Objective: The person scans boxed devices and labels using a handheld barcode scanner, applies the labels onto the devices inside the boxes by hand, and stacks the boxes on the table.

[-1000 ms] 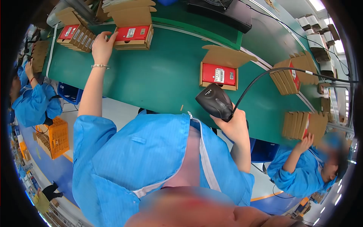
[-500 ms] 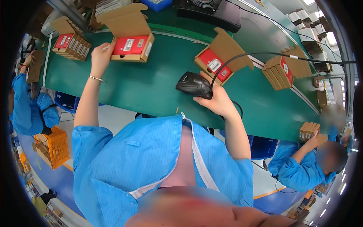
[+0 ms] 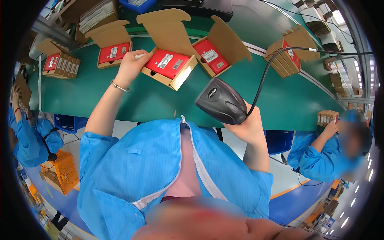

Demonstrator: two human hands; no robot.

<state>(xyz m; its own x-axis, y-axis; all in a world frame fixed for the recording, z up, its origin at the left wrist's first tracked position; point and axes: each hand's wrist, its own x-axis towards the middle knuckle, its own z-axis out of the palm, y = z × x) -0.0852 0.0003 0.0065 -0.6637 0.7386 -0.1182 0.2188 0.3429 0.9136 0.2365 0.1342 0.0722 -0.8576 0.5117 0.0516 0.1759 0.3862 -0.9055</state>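
My left hand (image 3: 134, 67) grips the left edge of an open cardboard box (image 3: 174, 83) with its lid raised. Inside lies a red box (image 3: 173, 59) bearing white labels. A small white thing shows at my left fingers; I cannot make out what it is. In my right hand (image 3: 250, 126) is a black barcode scanner (image 3: 222, 101), its cable running off to the right. A bright patch lies on the held box's right side, facing the scanner. Open boxes with red contents flank it: a left one (image 3: 105, 64) and a right one (image 3: 216, 73).
On the green table (image 3: 160, 102) stand a row of cardboard boxes (image 3: 66, 66) at left and another row (image 3: 280, 64) at right. A blue bin (image 3: 138, 5) is at the back. Co-workers in blue sit left (image 3: 26, 140) and right (image 3: 316, 156).
My left hand has brought its box right and closer; another open box now shows to its left. The scanner has come nearer the camera and turned, and a bright patch has appeared on the box.
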